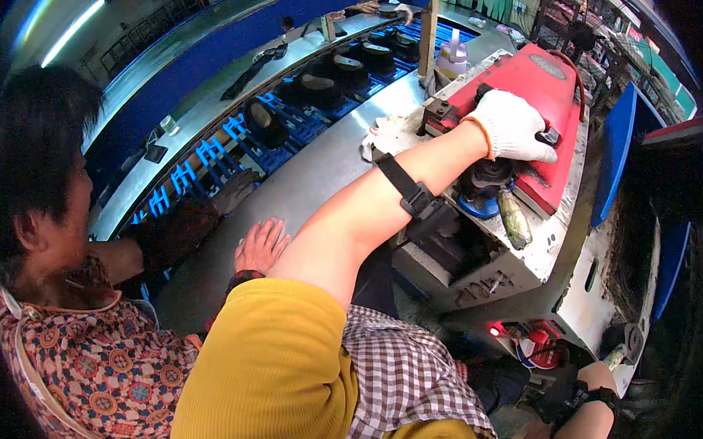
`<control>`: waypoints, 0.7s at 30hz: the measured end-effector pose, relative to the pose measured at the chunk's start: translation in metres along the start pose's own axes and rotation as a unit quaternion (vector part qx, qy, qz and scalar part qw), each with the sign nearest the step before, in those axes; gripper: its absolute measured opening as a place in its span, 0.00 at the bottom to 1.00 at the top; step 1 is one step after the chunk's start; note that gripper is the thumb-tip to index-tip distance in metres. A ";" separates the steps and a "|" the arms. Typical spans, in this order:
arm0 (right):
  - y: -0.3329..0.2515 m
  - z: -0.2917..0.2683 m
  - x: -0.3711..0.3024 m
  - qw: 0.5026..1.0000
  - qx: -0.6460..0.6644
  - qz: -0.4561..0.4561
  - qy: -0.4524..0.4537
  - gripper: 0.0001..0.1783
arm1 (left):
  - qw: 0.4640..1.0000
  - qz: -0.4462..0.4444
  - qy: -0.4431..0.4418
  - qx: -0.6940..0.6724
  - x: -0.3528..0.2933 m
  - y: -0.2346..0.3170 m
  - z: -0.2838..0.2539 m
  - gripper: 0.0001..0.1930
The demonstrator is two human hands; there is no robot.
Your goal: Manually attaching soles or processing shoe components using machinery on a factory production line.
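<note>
My left arm, in a yellow sleeve with a black strapped device [420, 200], reaches across to a red-topped machine [541, 74]. My left hand [514, 127], in a white knit glove, is closed around a black handle [550, 136] on its red cover. Below that hand sit a dark round fitting with a blue base [478, 205] and a yellowish-green wrapped piece [514, 220]. My right forearm [586, 423], with a black strap, shows low at the right. The fingers of my right hand are hidden near a dark grey piece [630, 340] beside the machine's side panel.
A person in a patterned top [113, 367] sits close on my left, one hand [261, 244] resting on the metal table [325, 165]. Beyond runs a blue conveyor [205, 152] carrying several black shoes [317, 86]. Blue panels [614, 154] stand at the right. A red lamp [496, 330] glows below.
</note>
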State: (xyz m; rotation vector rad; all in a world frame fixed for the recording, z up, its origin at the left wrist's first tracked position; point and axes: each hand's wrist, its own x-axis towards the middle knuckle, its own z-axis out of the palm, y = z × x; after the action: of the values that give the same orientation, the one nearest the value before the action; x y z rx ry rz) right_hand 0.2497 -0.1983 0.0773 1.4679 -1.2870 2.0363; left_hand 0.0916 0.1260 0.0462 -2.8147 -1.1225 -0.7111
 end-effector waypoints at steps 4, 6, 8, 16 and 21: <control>0.004 -0.001 0.006 1.000 -0.005 0.001 -0.004 0.18 | 1.000 -0.002 0.003 -0.002 0.001 0.000 0.002 0.30; 0.008 -0.002 0.011 1.000 -0.016 0.006 0.000 0.18 | 1.000 0.006 0.010 -0.008 0.002 0.004 0.000 0.30; 0.005 -0.001 0.012 1.000 -0.013 0.003 -0.001 0.18 | 1.000 0.000 0.010 -0.008 0.001 0.003 0.000 0.30; -0.008 0.005 0.014 0.999 -0.034 0.007 -0.001 0.19 | 1.000 -0.010 -0.012 0.004 0.001 0.003 -0.003 0.30; -0.014 0.007 0.014 0.999 -0.052 0.005 -0.004 0.19 | 1.000 -0.004 -0.001 -0.007 0.000 0.003 -0.002 0.31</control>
State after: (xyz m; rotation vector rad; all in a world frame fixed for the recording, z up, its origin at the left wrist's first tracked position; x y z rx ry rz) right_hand 0.2578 -0.1993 0.0965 1.4279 -1.3831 1.9409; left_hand 0.0926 0.1240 0.0488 -2.8246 -1.1330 -0.7194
